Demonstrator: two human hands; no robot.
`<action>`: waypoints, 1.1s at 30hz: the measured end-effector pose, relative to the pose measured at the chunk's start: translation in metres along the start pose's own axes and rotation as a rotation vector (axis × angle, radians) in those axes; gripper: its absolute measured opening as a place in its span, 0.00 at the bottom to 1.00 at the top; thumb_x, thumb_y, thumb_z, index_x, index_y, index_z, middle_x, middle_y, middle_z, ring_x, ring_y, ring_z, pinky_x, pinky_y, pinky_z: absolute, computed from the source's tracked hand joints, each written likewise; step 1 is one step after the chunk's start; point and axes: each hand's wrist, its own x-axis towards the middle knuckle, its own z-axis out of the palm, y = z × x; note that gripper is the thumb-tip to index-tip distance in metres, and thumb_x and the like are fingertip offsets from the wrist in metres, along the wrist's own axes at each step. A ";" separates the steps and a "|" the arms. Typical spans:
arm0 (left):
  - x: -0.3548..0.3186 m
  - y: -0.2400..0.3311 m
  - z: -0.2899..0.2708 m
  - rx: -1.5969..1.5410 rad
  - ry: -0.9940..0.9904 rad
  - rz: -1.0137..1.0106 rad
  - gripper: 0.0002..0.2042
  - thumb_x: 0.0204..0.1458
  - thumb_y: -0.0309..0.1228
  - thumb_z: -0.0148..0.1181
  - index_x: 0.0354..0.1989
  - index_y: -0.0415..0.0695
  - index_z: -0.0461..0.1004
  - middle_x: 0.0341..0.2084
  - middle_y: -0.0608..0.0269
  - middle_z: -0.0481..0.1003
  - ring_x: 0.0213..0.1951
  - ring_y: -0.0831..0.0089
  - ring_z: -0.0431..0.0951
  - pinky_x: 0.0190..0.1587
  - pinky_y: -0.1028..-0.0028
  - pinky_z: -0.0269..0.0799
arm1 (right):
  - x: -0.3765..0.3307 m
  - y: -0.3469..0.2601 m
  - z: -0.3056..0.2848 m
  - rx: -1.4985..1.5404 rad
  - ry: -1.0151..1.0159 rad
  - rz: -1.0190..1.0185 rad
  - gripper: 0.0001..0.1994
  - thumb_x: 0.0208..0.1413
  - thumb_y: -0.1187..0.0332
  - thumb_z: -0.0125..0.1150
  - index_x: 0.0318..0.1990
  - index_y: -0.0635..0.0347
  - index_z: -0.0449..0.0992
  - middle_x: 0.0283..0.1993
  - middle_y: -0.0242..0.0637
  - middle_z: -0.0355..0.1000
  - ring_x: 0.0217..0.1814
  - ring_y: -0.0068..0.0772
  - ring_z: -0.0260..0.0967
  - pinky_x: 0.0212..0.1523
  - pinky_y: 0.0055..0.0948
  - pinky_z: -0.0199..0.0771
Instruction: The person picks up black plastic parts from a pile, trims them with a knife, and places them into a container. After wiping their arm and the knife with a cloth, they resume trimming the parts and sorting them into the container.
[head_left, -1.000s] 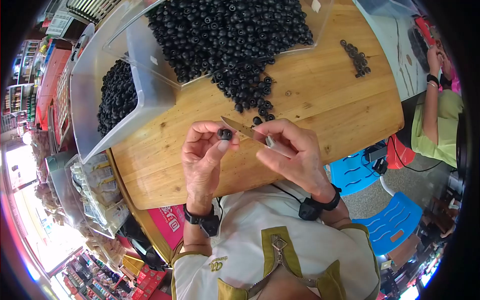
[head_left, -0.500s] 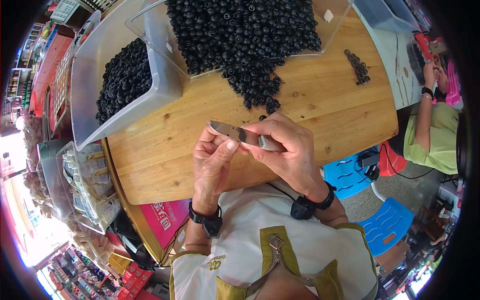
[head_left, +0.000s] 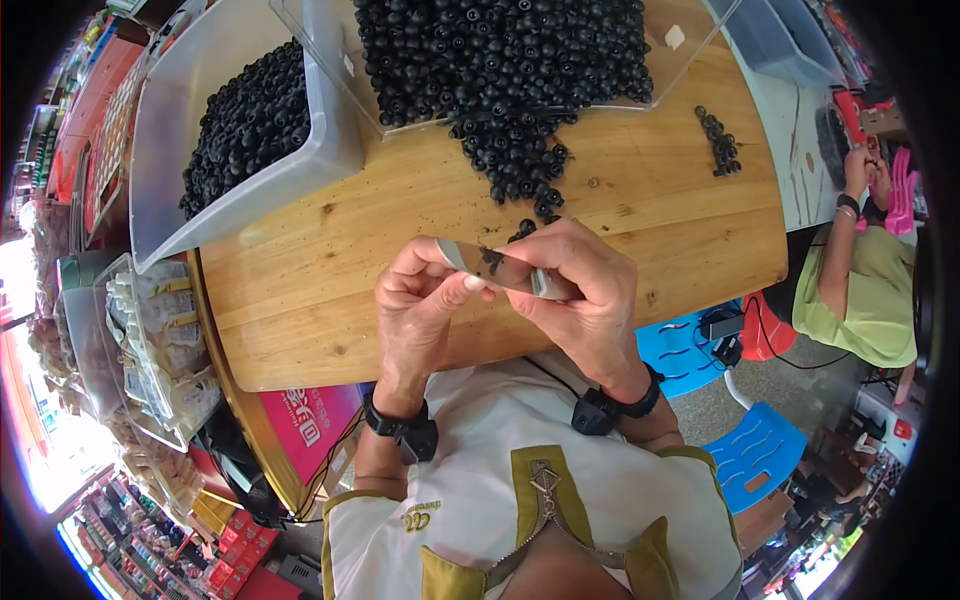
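Note:
Over the near part of the wooden table, my right hand [head_left: 585, 270] is closed around a small knife [head_left: 515, 270]. Its shiny flat blade points left and carries dark crumbs. My left hand [head_left: 420, 300] is closed, with thumb and fingers pinched by the blade's far end. Whatever lies between those left fingertips is hidden. Just beyond the knife, a trail of black, round, bead-like pieces [head_left: 510, 165] spills toward my hands. It runs from a large heap of the same pieces [head_left: 500, 60] in a clear shallow tray [head_left: 690, 70].
A translucent plastic bin [head_left: 150, 190] at the left holds more black pieces. A short row of them [head_left: 718, 140] lies on the table [head_left: 300, 320] at right. Blue stools [head_left: 755, 455] stand right of me. Another person [head_left: 855, 290] works at the far right.
My hands stay close together, and the blade has turned slightly, with its tip nearer my left fingers. The whole view has shifted a little. The black pieces lie as before.

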 end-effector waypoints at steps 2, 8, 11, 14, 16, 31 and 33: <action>0.001 0.003 0.006 -0.020 -0.009 -0.007 0.08 0.54 0.22 0.63 0.41 0.37 0.74 0.37 0.57 0.79 0.35 0.72 0.79 0.43 0.72 0.77 | -0.001 0.000 0.002 -0.019 0.005 -0.006 0.18 0.39 0.83 0.69 0.41 0.57 0.78 0.33 0.33 0.73 0.31 0.30 0.73 0.29 0.26 0.73; 0.002 0.001 0.004 -0.072 0.028 -0.010 0.08 0.56 0.23 0.62 0.43 0.37 0.74 0.37 0.58 0.78 0.35 0.73 0.78 0.41 0.75 0.74 | -0.002 -0.003 -0.004 -0.003 -0.053 0.117 0.18 0.46 0.81 0.68 0.45 0.62 0.73 0.32 0.31 0.70 0.27 0.13 0.62 0.25 0.17 0.60; 0.003 0.004 -0.001 -0.122 0.022 -0.032 0.09 0.56 0.23 0.62 0.44 0.37 0.73 0.36 0.59 0.77 0.34 0.73 0.77 0.40 0.76 0.74 | -0.004 -0.004 -0.001 0.110 -0.003 0.215 0.19 0.54 0.77 0.65 0.52 0.63 0.67 0.33 0.32 0.73 0.30 0.12 0.64 0.30 0.16 0.65; 0.003 0.004 -0.003 -0.172 -0.003 -0.012 0.11 0.55 0.23 0.63 0.45 0.37 0.72 0.35 0.59 0.77 0.34 0.74 0.77 0.40 0.77 0.74 | -0.007 -0.005 -0.005 0.123 -0.055 0.228 0.13 0.57 0.75 0.62 0.48 0.64 0.68 0.36 0.35 0.77 0.31 0.14 0.67 0.32 0.17 0.68; 0.002 0.005 -0.003 -0.131 0.001 -0.033 0.12 0.54 0.25 0.64 0.45 0.38 0.71 0.37 0.58 0.75 0.34 0.74 0.75 0.40 0.77 0.73 | -0.007 -0.003 -0.005 0.066 -0.141 0.197 0.11 0.58 0.70 0.65 0.44 0.60 0.71 0.31 0.34 0.74 0.24 0.20 0.67 0.27 0.24 0.69; -0.008 0.015 -0.005 0.000 -0.069 0.119 0.12 0.53 0.30 0.66 0.42 0.39 0.72 0.34 0.59 0.73 0.30 0.76 0.72 0.33 0.78 0.68 | 0.003 0.010 -0.008 -0.070 -0.084 0.304 0.08 0.61 0.72 0.60 0.43 0.66 0.73 0.33 0.34 0.76 0.33 0.17 0.70 0.34 0.20 0.70; -0.005 0.026 -0.006 0.071 -0.104 0.249 0.11 0.53 0.30 0.66 0.39 0.40 0.72 0.29 0.60 0.72 0.27 0.77 0.70 0.28 0.79 0.66 | 0.002 0.023 -0.019 -0.021 -0.023 0.366 0.07 0.62 0.71 0.59 0.43 0.66 0.73 0.34 0.31 0.75 0.34 0.15 0.69 0.35 0.19 0.69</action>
